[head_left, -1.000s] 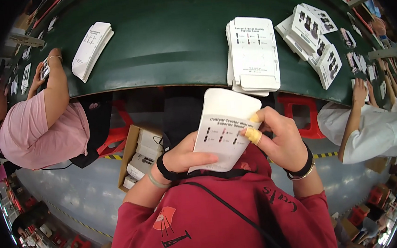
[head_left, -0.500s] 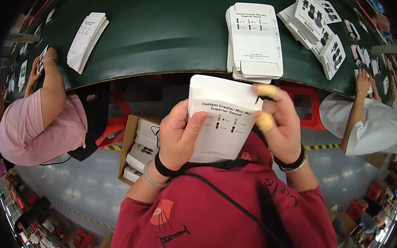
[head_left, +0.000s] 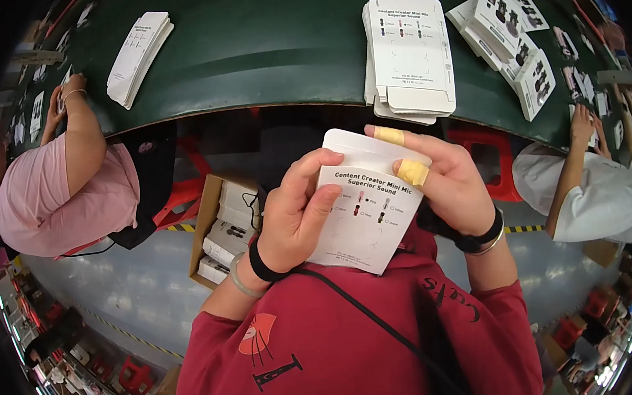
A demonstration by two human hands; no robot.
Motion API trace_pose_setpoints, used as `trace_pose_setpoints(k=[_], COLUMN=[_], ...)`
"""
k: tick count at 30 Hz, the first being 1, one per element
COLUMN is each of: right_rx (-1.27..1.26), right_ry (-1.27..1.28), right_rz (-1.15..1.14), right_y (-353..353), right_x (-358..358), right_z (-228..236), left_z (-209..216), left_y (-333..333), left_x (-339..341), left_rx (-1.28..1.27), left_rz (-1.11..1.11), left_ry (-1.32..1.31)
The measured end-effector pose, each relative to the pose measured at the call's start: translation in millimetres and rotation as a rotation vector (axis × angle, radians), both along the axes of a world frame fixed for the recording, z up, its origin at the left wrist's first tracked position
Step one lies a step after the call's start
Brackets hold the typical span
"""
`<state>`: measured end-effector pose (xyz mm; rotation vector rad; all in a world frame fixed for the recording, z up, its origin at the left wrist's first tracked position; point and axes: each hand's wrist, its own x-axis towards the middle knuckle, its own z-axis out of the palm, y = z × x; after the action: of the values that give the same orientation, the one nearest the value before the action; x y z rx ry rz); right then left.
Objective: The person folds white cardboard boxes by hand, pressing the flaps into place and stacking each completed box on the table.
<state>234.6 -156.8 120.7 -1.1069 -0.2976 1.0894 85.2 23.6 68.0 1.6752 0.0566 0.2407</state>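
Observation:
In front of my chest I hold a flat white cardboard box, tilted, with dark print and small coloured microphone pictures on its face. Its pale top flap stands up past the printed panel. My left hand grips the box's left side, thumb across the front. At the upper right corner, my right hand closes on the box, its thumb by the panel's edge and a finger along the flap. Yellow tape wraps that thumb and finger. The inside of the box is hidden.
A stack of similar white boxes lies on the green table, with another pile to its left. More boxes are heaped at right. An open carton stands below the table. Co-workers sit on both sides.
My right thumb and finger have come in onto the box's top corner and flap. The box has shifted slightly right and down and tilted more; the flap is folded further back.

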Motion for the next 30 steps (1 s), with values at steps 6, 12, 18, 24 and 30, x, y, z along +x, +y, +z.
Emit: trace_pose_setpoints(k=[6,12,18,24,30], right_rx=[-0.135,-0.116,-0.24,-0.239,-0.233], right_ry=[-0.754,-0.896,-0.64,-0.348,-0.274], right_rz=[0.225,0.193,0.126,0.095,0.088], right_y=[-9,-8,-8,-6,-9], right_x=[8,2,-3,1,2], right_z=[18,8,21,18,10], left_z=[1,14,45,40,25], left_y=[-19,-5,26,28,18], left_x=[2,19,37,56,50], left_rx=[-0.278,-0.126,-0.175,-0.438,-0.305], left_rz=[0.14,0.126,-0.118,-0.223,-0.158], left_ry=[-0.031,-0.013,0.248,0.414,0.289])
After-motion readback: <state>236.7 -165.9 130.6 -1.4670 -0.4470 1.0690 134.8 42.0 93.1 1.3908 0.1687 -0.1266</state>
